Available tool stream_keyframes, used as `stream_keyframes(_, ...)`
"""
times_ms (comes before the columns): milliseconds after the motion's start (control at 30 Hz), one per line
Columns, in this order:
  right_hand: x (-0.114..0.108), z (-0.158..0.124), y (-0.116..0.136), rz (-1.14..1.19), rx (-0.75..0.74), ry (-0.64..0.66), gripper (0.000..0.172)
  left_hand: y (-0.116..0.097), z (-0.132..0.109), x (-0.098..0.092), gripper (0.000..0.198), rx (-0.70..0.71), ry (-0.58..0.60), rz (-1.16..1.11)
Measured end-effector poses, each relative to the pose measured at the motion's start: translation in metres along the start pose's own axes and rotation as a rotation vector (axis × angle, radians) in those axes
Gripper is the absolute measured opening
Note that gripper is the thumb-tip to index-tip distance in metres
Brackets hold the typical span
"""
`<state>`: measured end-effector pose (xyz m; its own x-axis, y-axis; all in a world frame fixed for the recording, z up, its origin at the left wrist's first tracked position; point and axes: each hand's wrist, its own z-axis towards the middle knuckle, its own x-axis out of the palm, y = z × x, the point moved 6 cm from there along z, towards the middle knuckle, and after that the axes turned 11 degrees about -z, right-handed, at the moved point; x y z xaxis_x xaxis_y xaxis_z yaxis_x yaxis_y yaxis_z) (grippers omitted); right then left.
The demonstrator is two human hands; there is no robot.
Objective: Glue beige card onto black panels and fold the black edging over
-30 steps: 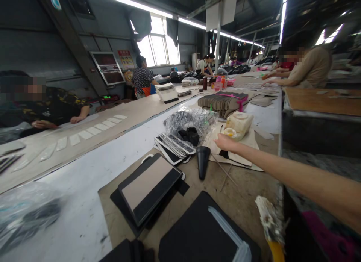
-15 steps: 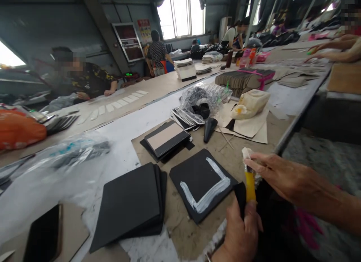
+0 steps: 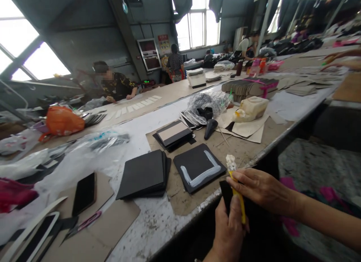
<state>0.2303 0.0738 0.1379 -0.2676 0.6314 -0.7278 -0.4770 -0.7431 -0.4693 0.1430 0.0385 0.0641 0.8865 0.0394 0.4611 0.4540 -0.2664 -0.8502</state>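
Clamping fingers of right hand (image 3: 258, 187) on yellow brush (image 3: 241, 202), of left hand (image 3: 229, 228) on black strip (image 3: 225, 192); risking smears by tipping bristles (image 3: 230, 162).

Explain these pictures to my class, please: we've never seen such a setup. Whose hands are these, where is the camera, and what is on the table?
There is no machine here: a person works bare-handed. One camera, worn on that person's head, looks forward and down. The right hand holds a yellow brush, whitish at one end. The left hand holds a black strip beside it; whether it grips the brush too is hard to tell. On the table are a black sheet with white streaks, a stack of black sheets, a phone, a pale jug and a clear plastic bag.
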Motion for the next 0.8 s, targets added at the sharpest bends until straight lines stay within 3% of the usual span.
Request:
stream_keyframes(67,0.003,0.004,-0.012,0.019,0.041,0.003,0.029,0.002,-0.005,-0.011,0.063,0.051,-0.060,0.015)
stream_keyframes(133,0.007,0.006,-0.031,0.078,0.171,0.024,0.028,0.001,-0.009,-0.034,0.063,0.140,-0.169,0.093)
stream_keyframes(300,0.024,-0.005,-0.082,0.372,0.792,0.024,0.019,-0.020,-0.018,-0.107,0.051,0.358,-0.448,0.373)
stream_keyframes(367,0.042,-0.014,-0.093,0.481,1.040,0.057,0.023,-0.033,-0.021,-0.127,0.043,0.451,-0.463,0.520)
stream_keyframes(433,0.063,-0.018,-0.096,0.562,1.165,0.126,0.029,-0.042,-0.021,-0.139,0.030,0.511,-0.424,0.645)
stream_keyframes(533,0.088,-0.011,-0.096,0.608,1.170,0.150,0.034,-0.043,-0.014,-0.150,0.023,0.556,-0.354,0.790)
stream_keyframes(700,0.114,0.016,-0.093,0.617,1.022,0.079,0.035,-0.032,-0.003,-0.150,0.053,0.705,-0.165,1.075)
stream_keyframes(800,0.124,0.028,-0.092,0.627,0.937,0.043,0.032,-0.026,-0.003,-0.147,0.059,0.753,-0.114,1.151)
